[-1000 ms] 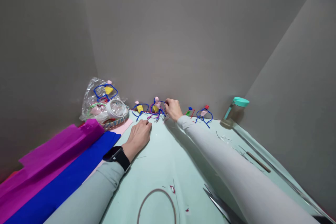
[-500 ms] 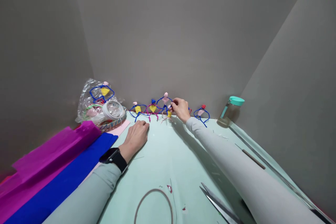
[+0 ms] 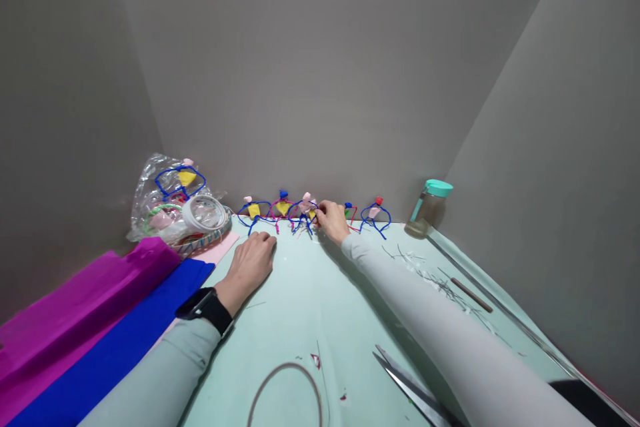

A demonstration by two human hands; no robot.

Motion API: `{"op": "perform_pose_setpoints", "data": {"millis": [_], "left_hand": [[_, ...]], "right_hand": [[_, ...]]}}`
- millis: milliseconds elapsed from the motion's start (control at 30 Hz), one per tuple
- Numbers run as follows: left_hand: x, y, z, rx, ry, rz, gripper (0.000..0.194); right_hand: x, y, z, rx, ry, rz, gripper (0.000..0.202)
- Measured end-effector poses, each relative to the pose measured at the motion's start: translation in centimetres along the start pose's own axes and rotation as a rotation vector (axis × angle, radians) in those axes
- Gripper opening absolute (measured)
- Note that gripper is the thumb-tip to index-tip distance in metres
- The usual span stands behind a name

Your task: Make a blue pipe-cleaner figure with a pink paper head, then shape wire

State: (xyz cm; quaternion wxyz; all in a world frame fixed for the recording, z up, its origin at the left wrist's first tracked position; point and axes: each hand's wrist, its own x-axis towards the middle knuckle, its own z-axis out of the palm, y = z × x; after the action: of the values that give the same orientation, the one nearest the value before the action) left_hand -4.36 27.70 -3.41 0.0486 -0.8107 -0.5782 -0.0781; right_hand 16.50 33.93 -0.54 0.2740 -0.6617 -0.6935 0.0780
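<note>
Several small figures: in a row on the far edge of the bench (image 3: 300, 300), near the wall, with blue, magenta or red limbs.
Pink-bodied figure (image 3: 305, 205): mid-row, beside the magenta-limbed figure (image 3: 283, 207); a yellow patch beside it may belong to another, the view being too small to settle that.
Right hand (image 3: 334, 221): its fingers seem pinched on the pink-bodied figure's arm (the contact is tiny), and it partly hides the green-bodied figure (image 3: 347, 212).
Left hand (image 3: 251, 261): resting on the bench, fingers bent; I cannot tell whether they grip anything.
Left side: plastic bag (image 3: 144, 197), white roll (image 3: 188, 216), magenta sheet (image 3: 100, 290), blue sheet (image 3: 145, 320).
Right side: bottle (image 3: 419, 215), wire clippings (image 3: 443, 285), brown-handled tool (image 3: 471, 295).
Scissors (image 3: 407, 383): near side, partly covered by the right sleeve (image 3: 425, 313).
Since half a second ago: the pink-bodied figure has dropped from above its neighbours to their level; the green-bodied figure's head now shows; the left hand has stayed put.
</note>
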Motion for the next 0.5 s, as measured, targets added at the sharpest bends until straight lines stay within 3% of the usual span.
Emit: {"op": "perform_pose_setpoints", "data": {"millis": [500], "left_hand": [[-0.03, -0.07, -0.04, 0.009, 0.020, 0.013, 0.029]], "right_hand": [[0.07, -0.75, 0.04, -0.207, -0.035, -0.047, 0.029]]}}
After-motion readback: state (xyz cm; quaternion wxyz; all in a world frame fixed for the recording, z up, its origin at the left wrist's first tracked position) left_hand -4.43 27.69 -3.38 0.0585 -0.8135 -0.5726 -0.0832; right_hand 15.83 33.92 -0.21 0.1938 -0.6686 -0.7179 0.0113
